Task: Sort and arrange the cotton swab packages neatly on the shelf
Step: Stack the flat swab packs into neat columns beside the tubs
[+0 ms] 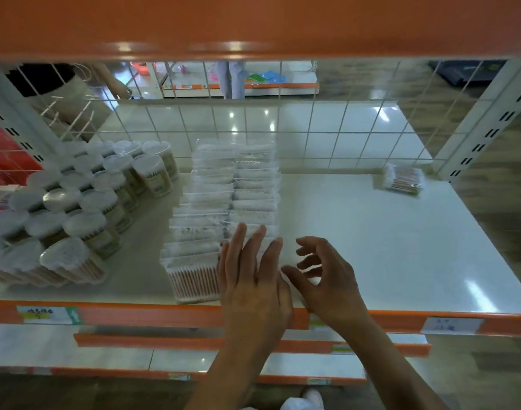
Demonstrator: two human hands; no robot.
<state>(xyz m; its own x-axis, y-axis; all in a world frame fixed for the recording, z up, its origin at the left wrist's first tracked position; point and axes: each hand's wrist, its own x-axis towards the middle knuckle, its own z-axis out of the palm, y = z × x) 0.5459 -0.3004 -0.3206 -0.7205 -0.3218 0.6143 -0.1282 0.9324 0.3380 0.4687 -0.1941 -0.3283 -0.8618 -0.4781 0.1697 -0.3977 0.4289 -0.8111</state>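
Left hand: my left hand (253, 279) lies flat with its fingers (238, 241) straight. It presses on the near end of the right-hand row, I judge to square it up and stop the packs tipping forward.
Right hand: my right hand (324, 276) hovers just beside that row, fingers loosely curled and gripping nothing, placed to nudge its side.
Shelf: the white metal shelf with an orange front lip (401, 247) carries everything.
Pack rows: the flat clear plastic packs of cotton swabs (223, 202) stand on edge in two touching rows running back, filed so they stay tidy. The nearest left one shows pinkish sticks inside.
Tubs: the round clear plastic tubs with pale lids (76, 208) crowd the left side, with swabs upright inside them.
Stray pack: one loose clear swab pack (404, 180) lies alone at the far right, well apart from the rows. It probably belongs with them.
Back: the white wire grid (327, 137) closes the shelf behind.
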